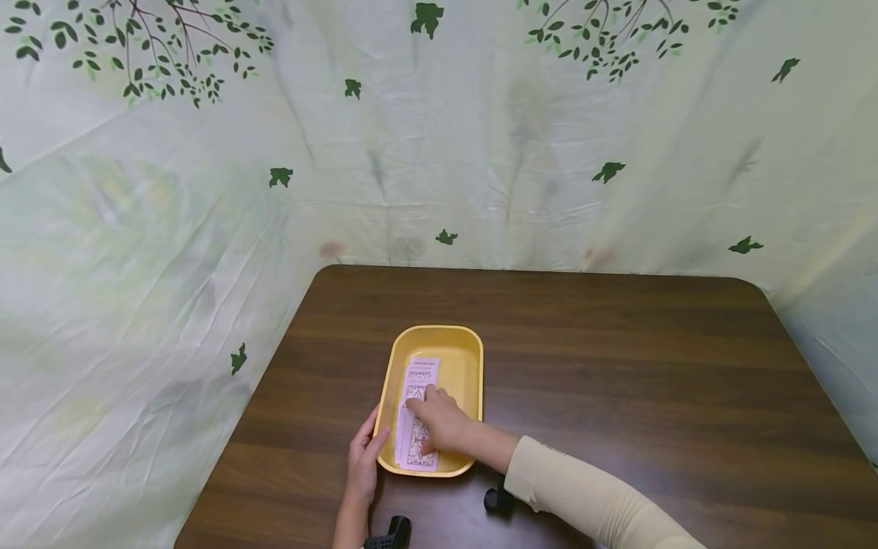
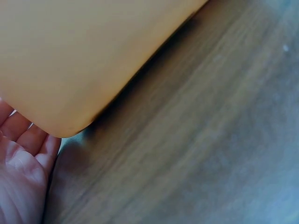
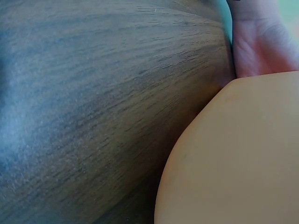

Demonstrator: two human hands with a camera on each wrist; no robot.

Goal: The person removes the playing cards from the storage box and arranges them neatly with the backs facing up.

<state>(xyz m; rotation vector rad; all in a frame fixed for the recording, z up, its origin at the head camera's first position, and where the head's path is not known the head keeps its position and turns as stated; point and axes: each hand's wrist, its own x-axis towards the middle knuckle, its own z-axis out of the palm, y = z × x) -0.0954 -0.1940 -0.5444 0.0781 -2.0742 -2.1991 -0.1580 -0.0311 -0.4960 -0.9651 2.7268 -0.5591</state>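
A yellow rectangular tray (image 1: 461, 366) rests on the table, long side running away from me. Inside it lie pink printed paper slips (image 1: 424, 367), overlapping and slightly offset along the tray's left half. My left hand (image 1: 363, 457) holds the tray's near left side, thumb at the rim and fingers along the outside. In the left wrist view those fingers (image 2: 30, 137) lie against the tray's smooth outer wall. Over the slips reaches my right hand (image 1: 442, 421), index finger and thumb spread apart on them. It covers part of their print.
A brown wood-grain table (image 1: 652, 366) extends to the right and behind the tray. Pale cloth with a green leaf print (image 1: 480, 152) hangs along the back and sides. Black straps or devices (image 1: 391, 534) sit at both wrists.
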